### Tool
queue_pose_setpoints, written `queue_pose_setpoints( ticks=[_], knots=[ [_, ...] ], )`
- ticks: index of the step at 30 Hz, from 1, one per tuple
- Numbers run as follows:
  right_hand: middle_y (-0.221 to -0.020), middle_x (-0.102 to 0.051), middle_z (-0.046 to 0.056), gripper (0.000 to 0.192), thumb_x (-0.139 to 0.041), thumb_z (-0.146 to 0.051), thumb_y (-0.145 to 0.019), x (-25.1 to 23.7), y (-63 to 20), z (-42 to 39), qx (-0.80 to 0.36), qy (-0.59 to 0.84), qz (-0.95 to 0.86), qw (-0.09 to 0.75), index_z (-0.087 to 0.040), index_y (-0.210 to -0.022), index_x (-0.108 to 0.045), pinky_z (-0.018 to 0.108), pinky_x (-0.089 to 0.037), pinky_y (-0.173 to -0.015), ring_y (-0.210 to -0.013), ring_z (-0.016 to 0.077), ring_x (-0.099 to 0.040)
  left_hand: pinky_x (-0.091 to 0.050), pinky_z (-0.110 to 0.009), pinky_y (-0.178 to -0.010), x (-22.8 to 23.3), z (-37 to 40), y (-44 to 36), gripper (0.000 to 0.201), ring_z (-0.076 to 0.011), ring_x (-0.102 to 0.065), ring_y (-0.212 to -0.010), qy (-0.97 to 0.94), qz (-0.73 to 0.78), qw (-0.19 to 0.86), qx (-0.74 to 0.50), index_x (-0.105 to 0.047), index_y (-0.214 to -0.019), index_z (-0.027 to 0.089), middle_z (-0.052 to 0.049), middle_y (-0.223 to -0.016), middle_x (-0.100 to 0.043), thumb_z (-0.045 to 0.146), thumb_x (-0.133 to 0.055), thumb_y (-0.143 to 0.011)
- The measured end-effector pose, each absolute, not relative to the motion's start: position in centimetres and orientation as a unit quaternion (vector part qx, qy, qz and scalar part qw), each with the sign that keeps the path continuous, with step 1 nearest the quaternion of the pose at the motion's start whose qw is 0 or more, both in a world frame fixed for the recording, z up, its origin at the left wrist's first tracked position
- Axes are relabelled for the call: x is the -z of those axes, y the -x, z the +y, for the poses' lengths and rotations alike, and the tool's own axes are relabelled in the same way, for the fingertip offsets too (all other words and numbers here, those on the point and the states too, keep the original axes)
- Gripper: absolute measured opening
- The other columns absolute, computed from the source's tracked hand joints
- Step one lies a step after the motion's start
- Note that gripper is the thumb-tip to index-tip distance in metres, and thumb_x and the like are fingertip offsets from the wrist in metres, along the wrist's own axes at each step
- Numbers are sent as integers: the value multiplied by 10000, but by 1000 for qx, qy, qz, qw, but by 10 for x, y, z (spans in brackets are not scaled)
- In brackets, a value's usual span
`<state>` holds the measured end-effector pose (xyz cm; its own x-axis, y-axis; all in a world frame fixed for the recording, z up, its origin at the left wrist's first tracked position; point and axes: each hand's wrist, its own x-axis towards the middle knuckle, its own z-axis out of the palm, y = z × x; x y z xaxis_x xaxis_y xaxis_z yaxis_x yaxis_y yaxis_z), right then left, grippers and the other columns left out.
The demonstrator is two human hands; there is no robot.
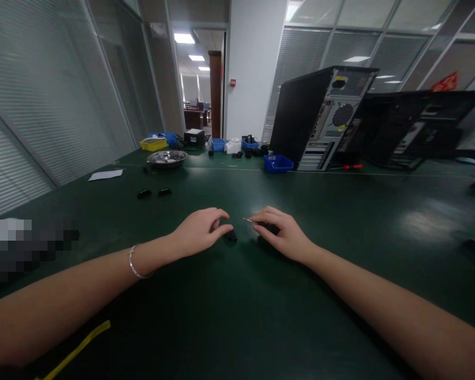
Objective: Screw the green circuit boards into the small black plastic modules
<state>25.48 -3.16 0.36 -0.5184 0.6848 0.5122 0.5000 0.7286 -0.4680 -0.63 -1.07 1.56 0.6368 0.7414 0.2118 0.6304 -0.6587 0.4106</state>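
Observation:
My left hand (pixel 200 231) rests on the dark green table (pixel 237 316), fingers curled around a small black part (pixel 230 236) that touches the table. My right hand (pixel 282 232) lies just to its right, pinching a thin tool with a black handle whose metal tip (pixel 248 220) points left toward the part. A silver bracelet (pixel 134 265) circles my left wrist. Most of the tool's handle is hidden under my fingers.
Two small black parts (pixel 154 193) lie farther back on the left, near a white paper (pixel 105 174) and a metal bowl (pixel 167 158). Blue bins (pixel 277 163) and a yellow bin (pixel 153 143) stand behind. Computer towers (pixel 320 119) stand at back right with a red screwdriver (pixel 346 167).

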Motion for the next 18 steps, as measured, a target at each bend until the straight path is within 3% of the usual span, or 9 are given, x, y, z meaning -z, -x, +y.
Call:
queue_pose_setpoints(
  ticks=[2, 5, 10, 15, 18],
  knots=[
    [-991, -658, 77, 214, -580, -228, -963, -4, -256, -32, -130, 350, -858, 354, -210, -1142, -694, 352, -524, -813, -918, 212, -635, -381, -286, -598, -13, -14, 2, 450, -196, -528, -697, -895, 382, 146, -178, -635, -1146, 168, -37, -827, -582, 553, -536, -935],
    [-994, -656, 75, 211, -588, -226, -957, -6, -255, -35, -129, 354, -856, 353, -210, -1137, -697, 344, -528, -797, -902, 207, -636, -391, -282, -599, -11, -17, -3, 440, -197, -543, -723, -902, 368, 144, -172, -637, -1127, 192, -41, -884, -583, 566, -579, -903],
    [-998, -655, 77, 209, -585, -212, -954, -9, -251, -41, -129, 352, -860, 347, -208, -1129, -698, 341, -535, -793, -902, 205, -637, -465, -286, -679, -9, -19, -2, 290, -198, -579, -823, -911, 333, 163, -180, -617, -1195, 218, -50, -1003, -593, 349, -572, -939],
    [-999, -663, 79, 206, -575, -220, -959, -8, -251, -40, -127, 343, -863, 348, -209, -1125, -695, 352, -538, -805, -909, 210, -643, -481, -348, -871, -9, -17, 4, 401, -230, -562, -1012, -909, 314, 173, -215, -562, -1277, 233, -68, -1136, -578, 125, -555, -891],
    [-1000, -664, 80, 203, -574, -222, -959, -8, -253, -39, -126, 340, -863, 352, -206, -1121, -695, 357, -536, -812, -914, 212, -644, -462, -396, -931, -10, -15, 5, 397, -251, -542, -1057, -904, 312, 179, -230, -588, -1226, 213, -79, -1140, -572, 77, -583, -854]
  ],
)
